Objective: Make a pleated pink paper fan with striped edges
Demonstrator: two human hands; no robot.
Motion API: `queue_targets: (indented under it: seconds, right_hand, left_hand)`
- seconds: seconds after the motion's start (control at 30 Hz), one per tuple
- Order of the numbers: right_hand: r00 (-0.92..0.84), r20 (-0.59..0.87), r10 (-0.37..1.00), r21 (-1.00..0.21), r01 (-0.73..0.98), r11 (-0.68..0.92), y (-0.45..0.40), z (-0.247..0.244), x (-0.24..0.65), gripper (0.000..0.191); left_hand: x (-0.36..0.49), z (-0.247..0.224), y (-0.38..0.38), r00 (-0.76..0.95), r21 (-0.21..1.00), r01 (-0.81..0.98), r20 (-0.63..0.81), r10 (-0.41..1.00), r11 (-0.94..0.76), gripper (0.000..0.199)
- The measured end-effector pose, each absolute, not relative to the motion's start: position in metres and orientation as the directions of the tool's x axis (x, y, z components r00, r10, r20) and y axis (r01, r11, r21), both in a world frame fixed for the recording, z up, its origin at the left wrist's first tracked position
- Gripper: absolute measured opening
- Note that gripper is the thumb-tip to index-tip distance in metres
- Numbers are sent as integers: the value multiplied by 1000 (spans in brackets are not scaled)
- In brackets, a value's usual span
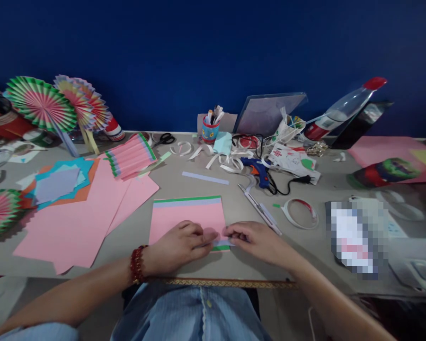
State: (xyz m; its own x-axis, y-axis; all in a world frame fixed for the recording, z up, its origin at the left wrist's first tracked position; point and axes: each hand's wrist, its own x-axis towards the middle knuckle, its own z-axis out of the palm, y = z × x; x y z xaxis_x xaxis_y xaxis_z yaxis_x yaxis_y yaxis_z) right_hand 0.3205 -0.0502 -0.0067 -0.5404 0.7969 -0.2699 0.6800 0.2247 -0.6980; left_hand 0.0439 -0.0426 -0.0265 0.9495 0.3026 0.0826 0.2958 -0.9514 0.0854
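Both forearms reach inward, hands (pixel 186 244) (pixel 255 240) nearly meeting, right fingers (pixel 236 229) curled.

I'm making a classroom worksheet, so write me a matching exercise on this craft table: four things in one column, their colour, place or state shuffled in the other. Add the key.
Things
1. Scissors
2. Pen cup
3. Plastic bottle
4. Pink sheet with green and lilac bands

Descriptions
A. Under the person's left hand
B. Black handles
C. Tilted, with a red top end
D. Upright, with pens inside

Right pairs: 1-B, 2-D, 3-C, 4-A
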Motion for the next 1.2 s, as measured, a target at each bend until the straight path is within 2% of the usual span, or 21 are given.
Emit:
queue_targets:
  seconds: [0.1,0.27,0.43,0.7,0.97,1.2]
  right_hand:
    - [-569,-259,780,-714,657,241,-49,-1,320,23]
    - [-663,-144,734,-755,553,351,-49,7,315,20]
    - [-599,-223,769,-781,582,226,-51,5,312,16]
    - [-545,-171,821,-610,713,346,-52,-1,317,16]
    - [-542,-179,821,-616,712,336,-51,-2,317,10]
    - [-532,-184,826,-570,743,352,-51,-6,316,9]
  left_hand:
    - [44,-27,-42,949,71,298,85,304,-952,32]
    - [45,-29,-42,949,69,296,93,302,-953,28]
    - [44,-31,-42,945,69,305,102,311,-950,29]
    - [44,-33,-40,945,87,297,117,306,-951,27]
    - [44,-32,-39,947,92,299,94,307,-950,29]
    - [44,-29,-40,947,82,299,95,306,-951,30]
